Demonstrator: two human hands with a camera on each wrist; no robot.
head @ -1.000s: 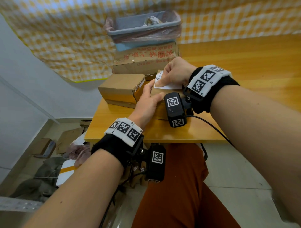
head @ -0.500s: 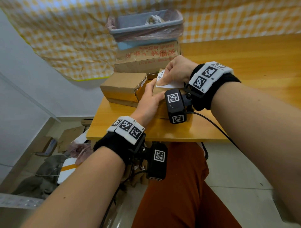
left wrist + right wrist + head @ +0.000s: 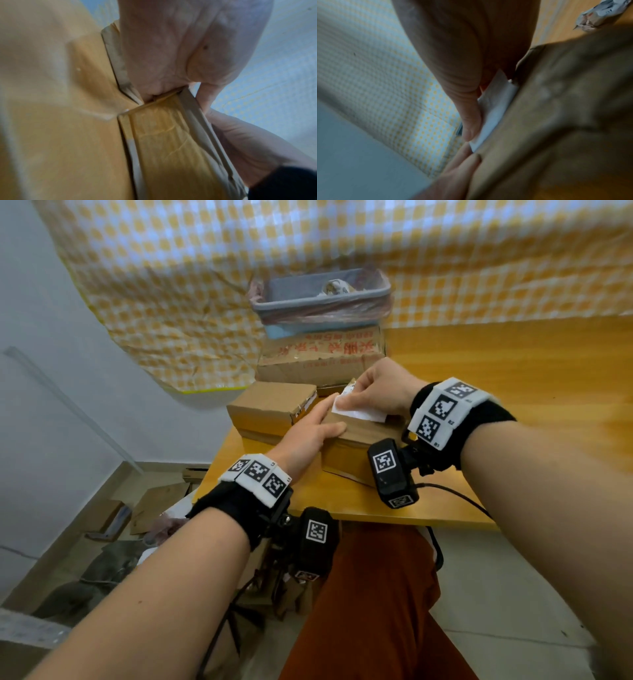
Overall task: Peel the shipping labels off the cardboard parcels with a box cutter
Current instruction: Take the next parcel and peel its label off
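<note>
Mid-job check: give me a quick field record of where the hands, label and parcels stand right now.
left hand: flat on top of the near parcel, holding it down
right hand: pinches the white shipping label, its left end lifted off the parcel
label state: partly peeled, right end on the cardboard
box cutter: not visible
second parcel: left of the near one
bin: on a printed carton, behind the parcels

Wooden table [image 3: 513,378], centre right. Blue bin [image 3: 318,299] with pink liner, upper centre. Yellow checked cloth [image 3: 205,285] across top. Crumpled paper [image 3: 597,14], upper right of right-wrist view. Cardboard scraps [image 3: 154,501] on floor, lower left.
</note>
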